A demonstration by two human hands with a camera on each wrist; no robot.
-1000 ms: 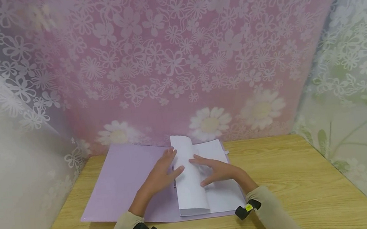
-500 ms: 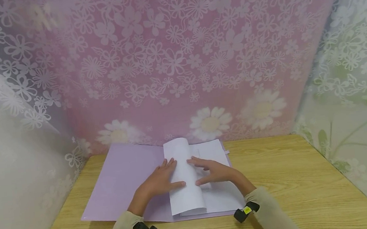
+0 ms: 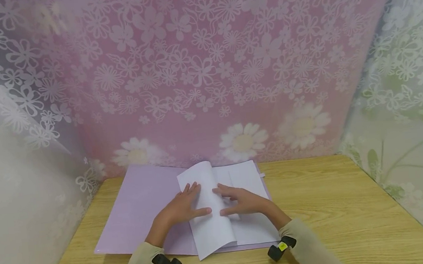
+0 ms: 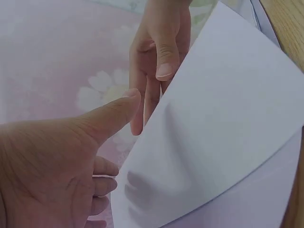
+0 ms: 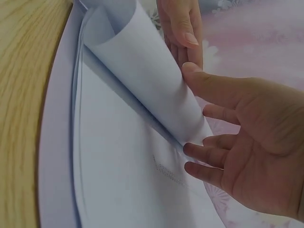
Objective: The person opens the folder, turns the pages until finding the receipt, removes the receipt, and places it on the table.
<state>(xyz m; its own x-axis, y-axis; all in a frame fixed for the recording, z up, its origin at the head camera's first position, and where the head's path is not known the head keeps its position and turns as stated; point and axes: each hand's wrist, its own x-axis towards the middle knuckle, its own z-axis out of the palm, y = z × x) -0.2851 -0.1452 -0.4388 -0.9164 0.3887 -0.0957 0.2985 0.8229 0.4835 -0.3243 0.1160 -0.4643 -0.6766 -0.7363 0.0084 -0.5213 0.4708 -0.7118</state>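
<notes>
A lilac folder (image 3: 131, 210) lies spread on the table with white sheets on its right side. One or more of these sheets form a curled white page (image 3: 213, 232), bent over toward the left cover. My left hand (image 3: 180, 208) rests on that page's left part with thumb and fingers extended. On the right, my right hand (image 3: 245, 201) touches the curl with spread, nearly straight fingers. The right wrist view shows its fingertips (image 5: 192, 149) against the rolled paper. Beneath lies a flat stack of sheets (image 3: 256, 231) with faint print.
The wooden table (image 3: 354, 211) extends on both sides of the folder. Behind it hangs a pink flowered curtain (image 3: 200, 87), and pale patterned cloth (image 3: 417, 110) stands at the right. A small white tab (image 3: 262, 175) sticks out at the folder's right edge.
The curled page has swung leftward, and its free edge now lies over the left cover and past the front edge. My right hand has followed it slightly left; my left hand has come lower onto it.
</notes>
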